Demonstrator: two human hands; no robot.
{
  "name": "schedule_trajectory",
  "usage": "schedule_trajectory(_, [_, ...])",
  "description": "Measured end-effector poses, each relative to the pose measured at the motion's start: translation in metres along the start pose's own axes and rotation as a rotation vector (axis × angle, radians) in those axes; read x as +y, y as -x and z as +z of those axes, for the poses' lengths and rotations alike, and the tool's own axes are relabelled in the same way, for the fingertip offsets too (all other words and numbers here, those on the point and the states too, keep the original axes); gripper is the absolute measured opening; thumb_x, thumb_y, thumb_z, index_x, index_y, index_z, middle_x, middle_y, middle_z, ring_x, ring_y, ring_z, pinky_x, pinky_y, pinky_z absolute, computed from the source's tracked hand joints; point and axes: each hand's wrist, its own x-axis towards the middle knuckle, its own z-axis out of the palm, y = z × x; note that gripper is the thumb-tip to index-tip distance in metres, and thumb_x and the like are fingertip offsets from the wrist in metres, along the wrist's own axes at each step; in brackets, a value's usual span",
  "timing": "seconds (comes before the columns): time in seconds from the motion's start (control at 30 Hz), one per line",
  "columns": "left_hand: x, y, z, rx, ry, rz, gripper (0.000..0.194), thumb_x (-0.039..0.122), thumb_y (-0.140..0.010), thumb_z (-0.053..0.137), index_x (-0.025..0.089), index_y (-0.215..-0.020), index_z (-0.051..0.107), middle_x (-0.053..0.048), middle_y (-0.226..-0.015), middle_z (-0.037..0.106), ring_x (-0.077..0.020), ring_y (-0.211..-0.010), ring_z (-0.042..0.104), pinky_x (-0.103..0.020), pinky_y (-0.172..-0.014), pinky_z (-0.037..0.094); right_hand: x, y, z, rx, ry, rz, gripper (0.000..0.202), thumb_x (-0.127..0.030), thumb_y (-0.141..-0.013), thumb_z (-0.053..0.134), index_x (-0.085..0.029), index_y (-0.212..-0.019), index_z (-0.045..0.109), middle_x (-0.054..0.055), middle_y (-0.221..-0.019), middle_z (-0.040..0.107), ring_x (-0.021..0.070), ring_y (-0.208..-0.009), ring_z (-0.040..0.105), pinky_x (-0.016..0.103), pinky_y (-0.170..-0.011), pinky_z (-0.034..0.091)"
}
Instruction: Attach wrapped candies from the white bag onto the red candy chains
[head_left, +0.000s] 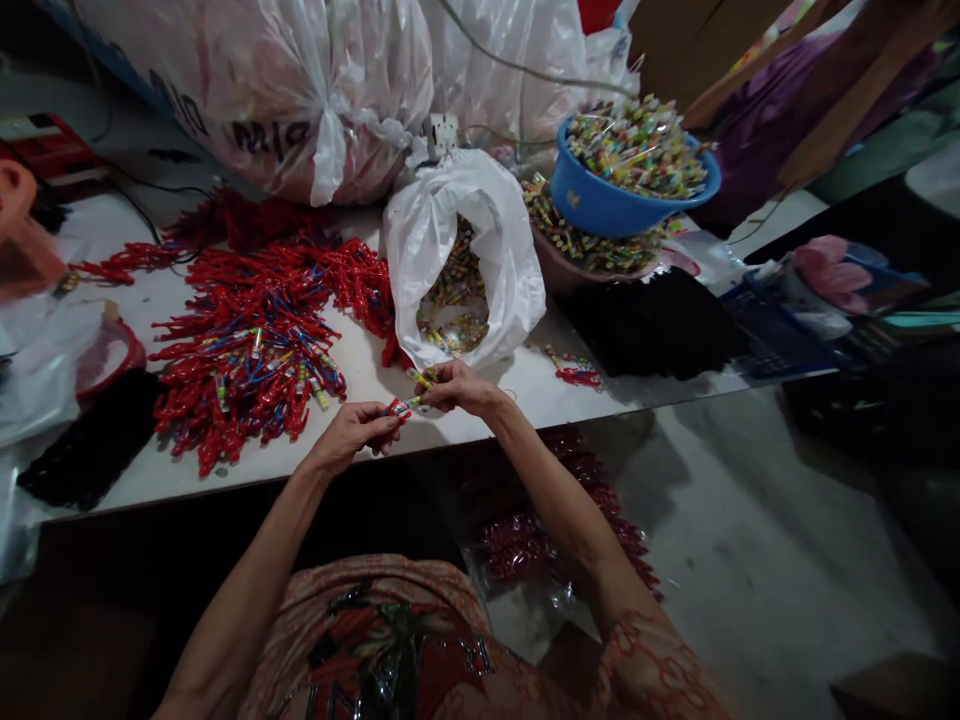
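Observation:
My left hand (358,434) pinches a small red and blue plastic figure (397,409) at the table's front edge. Close beside it, my right hand (459,388) is closed on a small yellow-green printed piece (424,378), its fingertips almost meeting the left hand's. Exactly how the two pieces touch is too small to make out. Just behind my hands stands an open white plastic bag (510,260) with many such printed pieces inside. To the left lies a large heap of red figures (247,340), some with printed pieces among them.
A blue basin (600,212) heaped with printed pieces rests on another full tub. Large tied plastic bags (315,90) line the back. Black sheets (660,320) lie at right, near a few finished-looking red pieces (577,372). A co-worker's arm (810,140) shows at upper right.

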Motion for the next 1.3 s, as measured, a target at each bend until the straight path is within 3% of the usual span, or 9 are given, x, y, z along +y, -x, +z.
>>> schedule_trajectory(0.37, [-0.016,0.004,-0.015,-0.135,-0.074,-0.105,0.046,0.054,-0.061,0.075,0.011,-0.076,0.066,-0.001,-0.057,0.059,-0.0072,-0.042,0.047,-0.019,-0.04,0.027,0.007,-0.008,0.014,-0.027,0.078,0.021,0.021,-0.021,-0.047,0.076,-0.011,-0.063,0.067,-0.001,-0.051,0.061,0.0049,-0.04,0.042,0.018,-0.037,0.025])
schedule_trajectory(0.57, [-0.024,0.007,-0.026,0.028,-0.264,0.001,0.048,0.057,-0.064,0.068,0.01,-0.074,0.067,0.004,-0.049,0.046,-0.0056,-0.043,0.036,-0.02,-0.042,0.023,0.013,-0.022,0.03,0.168,0.356,0.063,0.008,-0.014,-0.051,0.066,-0.012,-0.058,0.064,-0.004,-0.047,0.055,0.0059,-0.044,0.042,0.018,-0.041,0.027])
schedule_trajectory(0.73, [-0.031,0.01,-0.04,0.08,-0.282,-0.008,0.054,0.061,-0.066,0.062,0.01,-0.085,0.068,0.004,-0.052,0.047,-0.0069,-0.044,0.037,-0.021,-0.043,0.023,0.016,-0.033,0.052,0.194,0.4,0.058,0.006,-0.014,-0.053,0.063,-0.013,-0.059,0.064,-0.004,-0.048,0.055,0.0068,-0.045,0.044,0.019,-0.043,0.028])
schedule_trajectory(0.87, [-0.023,0.017,-0.059,0.285,-0.587,0.079,0.043,0.052,-0.075,0.054,0.013,-0.086,0.07,0.001,-0.056,0.054,-0.0113,-0.05,0.045,-0.022,-0.048,0.031,0.015,-0.046,0.062,0.298,0.401,-0.073,0.004,-0.017,-0.057,0.065,-0.013,-0.059,0.064,-0.005,-0.047,0.052,0.0061,-0.044,0.043,0.019,-0.044,0.028])
schedule_trajectory(0.97, [0.004,0.028,-0.082,0.628,-0.981,0.16,0.036,0.039,-0.081,0.051,0.018,-0.103,0.069,-0.007,-0.09,0.069,-0.0221,-0.082,0.062,-0.031,-0.072,0.046,0.013,-0.057,0.055,0.341,0.141,-0.088,0.015,-0.023,-0.061,0.066,-0.013,-0.072,0.066,-0.004,-0.052,0.056,0.0062,-0.044,0.045,0.02,-0.043,0.03])
schedule_trajectory(1.07, [0.035,0.026,-0.102,0.942,-1.362,0.234,0.046,0.03,-0.083,0.052,0.019,-0.127,0.057,-0.015,-0.13,0.057,-0.0328,-0.118,0.051,-0.048,-0.099,0.038,0.018,-0.061,0.043,0.234,-0.113,0.022,0.03,-0.025,-0.059,0.074,-0.013,-0.085,0.068,-0.003,-0.057,0.058,0.005,-0.043,0.044,0.019,-0.042,0.028])
schedule_trajectory(1.1, [0.042,0.018,-0.104,0.945,-1.448,0.269,0.046,0.027,-0.084,0.05,0.019,-0.129,0.055,-0.016,-0.135,0.053,-0.0344,-0.123,0.047,-0.051,-0.102,0.034,0.022,-0.061,0.04,0.186,-0.187,0.073,0.034,-0.025,-0.057,0.076,-0.013,-0.088,0.068,-0.003,-0.058,0.058,0.0044,-0.043,0.042,0.019,-0.041,0.027])
schedule_trajectory(1.17, [0.047,-0.006,-0.102,0.795,-1.565,0.344,0.041,0.022,-0.086,0.046,0.019,-0.124,0.058,-0.015,-0.137,0.051,-0.0352,-0.125,0.045,-0.056,-0.104,0.03,0.03,-0.059,0.039,0.13,-0.311,0.145,0.038,-0.023,-0.053,0.081,-0.014,-0.088,0.069,-0.003,-0.06,0.059,0.0032,-0.042,0.039,0.019,-0.04,0.025])
schedule_trajectory(1.3, [0.021,-0.053,-0.084,0.434,-1.691,0.406,0.031,0.026,-0.085,0.051,0.017,-0.111,0.065,-0.017,-0.131,0.057,-0.0383,-0.122,0.047,-0.063,-0.101,0.028,0.045,-0.052,0.044,0.124,-0.427,0.147,0.038,-0.023,-0.051,0.084,-0.014,-0.085,0.07,-0.003,-0.061,0.057,0.0024,-0.043,0.037,0.019,-0.039,0.022])
